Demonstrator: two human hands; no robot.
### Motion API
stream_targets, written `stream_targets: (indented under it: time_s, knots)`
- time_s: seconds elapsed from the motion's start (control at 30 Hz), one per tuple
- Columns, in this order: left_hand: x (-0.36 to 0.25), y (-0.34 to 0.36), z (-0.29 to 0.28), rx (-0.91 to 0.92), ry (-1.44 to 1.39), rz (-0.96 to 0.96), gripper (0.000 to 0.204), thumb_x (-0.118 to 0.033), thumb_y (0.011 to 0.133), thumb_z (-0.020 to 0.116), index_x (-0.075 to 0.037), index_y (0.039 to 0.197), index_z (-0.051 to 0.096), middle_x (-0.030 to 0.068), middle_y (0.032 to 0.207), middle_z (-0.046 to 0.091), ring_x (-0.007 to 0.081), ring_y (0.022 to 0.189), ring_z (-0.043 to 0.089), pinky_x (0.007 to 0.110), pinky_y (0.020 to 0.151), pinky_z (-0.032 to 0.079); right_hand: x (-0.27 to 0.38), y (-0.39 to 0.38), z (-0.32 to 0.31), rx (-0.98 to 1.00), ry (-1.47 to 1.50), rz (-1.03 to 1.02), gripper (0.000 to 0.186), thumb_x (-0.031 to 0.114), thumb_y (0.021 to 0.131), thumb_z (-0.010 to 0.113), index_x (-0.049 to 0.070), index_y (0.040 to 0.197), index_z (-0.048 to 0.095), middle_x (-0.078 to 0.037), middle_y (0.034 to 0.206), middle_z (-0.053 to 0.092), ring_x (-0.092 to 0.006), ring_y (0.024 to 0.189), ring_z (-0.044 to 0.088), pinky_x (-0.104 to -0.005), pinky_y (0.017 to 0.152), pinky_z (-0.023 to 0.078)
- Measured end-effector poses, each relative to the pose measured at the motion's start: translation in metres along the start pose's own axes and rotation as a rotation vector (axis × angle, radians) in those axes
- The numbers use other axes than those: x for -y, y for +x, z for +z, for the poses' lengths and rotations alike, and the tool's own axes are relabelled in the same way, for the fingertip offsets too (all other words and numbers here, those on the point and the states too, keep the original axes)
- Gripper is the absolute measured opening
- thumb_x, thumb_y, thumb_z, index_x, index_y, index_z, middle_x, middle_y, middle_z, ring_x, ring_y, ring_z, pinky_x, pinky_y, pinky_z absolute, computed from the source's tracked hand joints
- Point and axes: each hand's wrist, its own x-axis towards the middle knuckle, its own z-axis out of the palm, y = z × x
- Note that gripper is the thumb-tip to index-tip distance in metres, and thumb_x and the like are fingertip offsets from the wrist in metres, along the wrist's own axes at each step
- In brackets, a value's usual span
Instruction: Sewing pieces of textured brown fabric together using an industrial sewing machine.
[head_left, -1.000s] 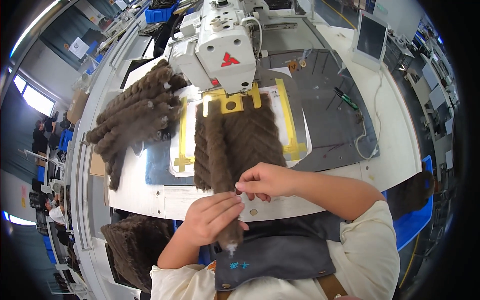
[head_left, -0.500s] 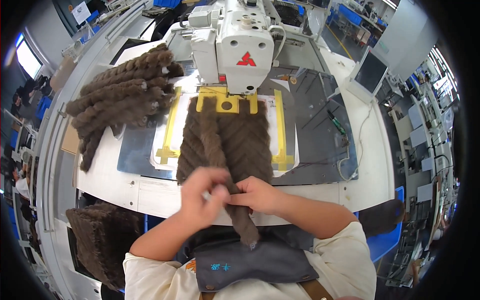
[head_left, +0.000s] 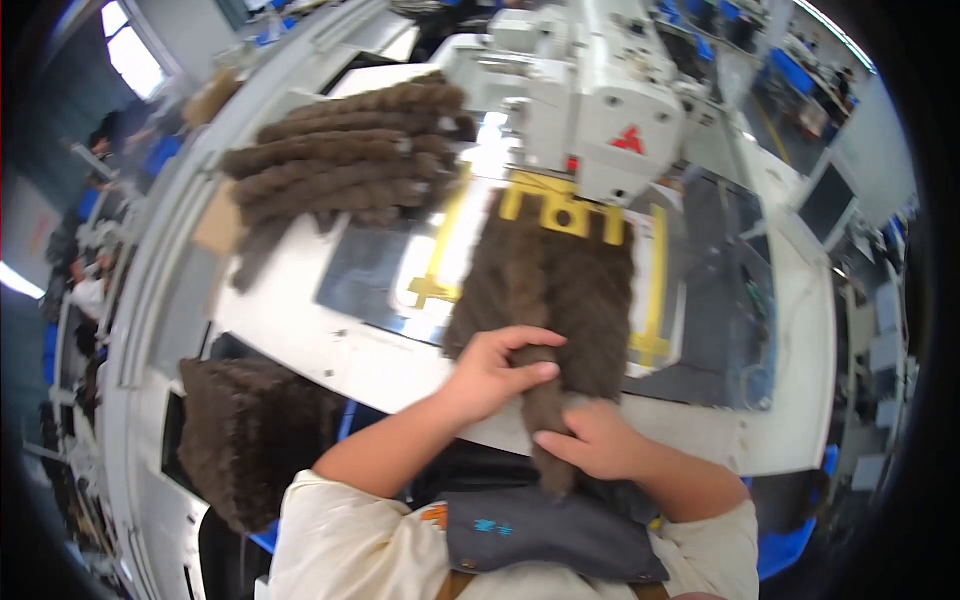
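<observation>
Both left hand (head_left: pixel 500 375) and right hand (head_left: pixel 600 441) grip a brown fur strip (head_left: pixel 525 280) near blue apron lettering (head_left: pixel 492 527).

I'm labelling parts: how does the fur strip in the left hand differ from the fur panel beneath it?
The fur strip is narrow and rounded; the fur panel is broad and flat. The left hand holds the strip, whereas the panel lies spread below. The strip reaches closer to the apron than the panel. Both are brown.

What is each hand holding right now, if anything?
Left hand: closed around the brown fur strip.
Right hand: closed on the same strip, nearer its lower end.
</observation>
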Motion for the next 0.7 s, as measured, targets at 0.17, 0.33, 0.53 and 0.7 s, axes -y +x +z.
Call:
stream_targets:
  time_s: [0.17,0.33,0.53,0.7]
  knots:
    - [0.004,-0.003,0.005,-0.018,-0.054,-0.006,0.034,-0.005,0.095,0.076,-0.004,0.129,0.069,-0.0034,0.101,0.07,0.0038,0.092,0.062,0.023,0.08,0.053,0.004,-0.019,0.006,-0.01,0.026,0.028,0.037,0.036,0.097,0.068,0.003,0.082,0.072,-0.017,0.071,0.069,-0.0374,0.067,0.068,-0.0437,0.063,0.053]
    - [0.012,-0.001,0.009,-0.057,-0.058,0.075,0.035,-0.005,0.096,0.076,-0.003,0.129,0.068,-0.0001,0.111,0.07,0.0053,0.101,0.062,0.023,0.088,0.052,-0.006,-0.035,0.006,-0.038,-0.116,0.106,0.045,0.037,0.094,0.07,0.0,0.067,0.063,-0.02,0.063,0.063,-0.0426,0.063,0.063,-0.0484,0.058,0.05]
    - [-0.005,-0.001,0.015,-0.132,-0.064,0.189,0.041,-0.009,0.093,0.08,-0.003,0.131,0.066,0.0012,0.105,0.071,0.0059,0.093,0.064,0.025,0.083,0.054,-0.002,-0.038,-0.009,-0.028,-0.304,0.082,0.034,0.034,0.091,0.07,0.004,0.074,0.071,-0.017,0.066,0.066,-0.038,0.061,0.066,-0.0449,0.058,0.052]
    - [-0.05,0.015,0.011,-0.29,1.013,0.894,0.055,-0.031,0.079,0.089,-0.006,0.124,0.07,0.006,0.068,0.056,0.0274,0.062,0.06,0.037,0.059,0.048,0.02,-0.017,-0.062,0.07,-0.738,-0.023,0.036,0.034,0.09,0.063,0.005,0.07,0.07,-0.017,0.065,0.067,-0.0394,0.064,0.068,-0.0507,0.061,0.054]
